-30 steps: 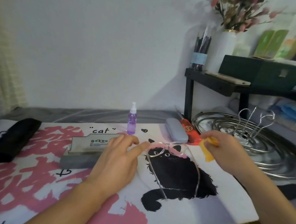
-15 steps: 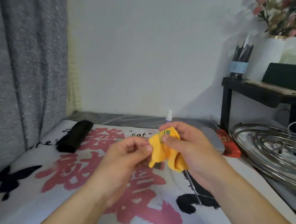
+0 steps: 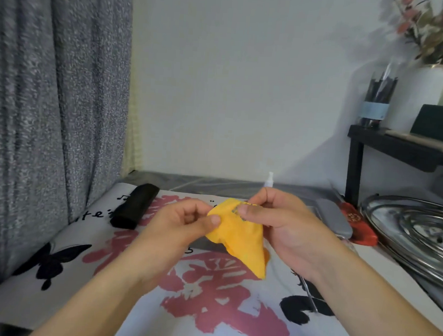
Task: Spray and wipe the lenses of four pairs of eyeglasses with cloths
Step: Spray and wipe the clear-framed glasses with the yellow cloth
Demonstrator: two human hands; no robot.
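A grey curtain (image 3: 36,102) hangs at far left, beside the bench (image 3: 152,320) with its printed mat. A black pouch (image 3: 135,206) lies on the mat near the curtain. Above the mat's middle, the left hand (image 3: 182,225) pinches one edge of a yellow cloth (image 3: 239,237), and the right hand (image 3: 282,224) pinches its top, thumb pressed on the fabric (glasses may be inside; I cannot tell). A thin temple arm (image 3: 311,297) shows below the right wrist. Behind stands a spray bottle (image 3: 269,179), then a grey case (image 3: 333,220), a red item (image 3: 360,227) and a metal rack (image 3: 420,234).
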